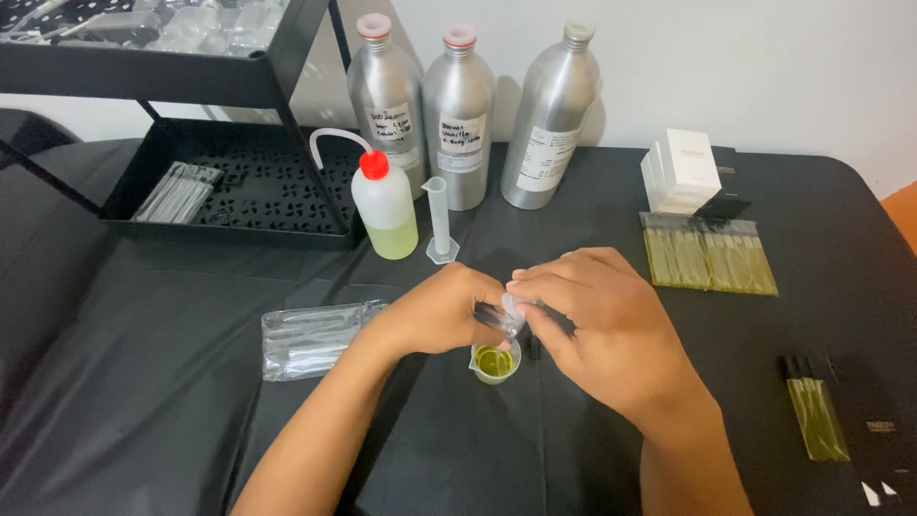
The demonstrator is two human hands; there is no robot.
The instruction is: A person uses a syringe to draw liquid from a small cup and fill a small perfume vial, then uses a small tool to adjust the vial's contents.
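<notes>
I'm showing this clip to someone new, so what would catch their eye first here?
First, the two hands meeting mid-table: the left hand and right hand pinch a small clear vial just above a little cup of yellow-green liquid. Next, three tall silver bottles standing along the wall at the back. Beside them stands a red-capped squeeze bottle of pale green liquid.
</notes>
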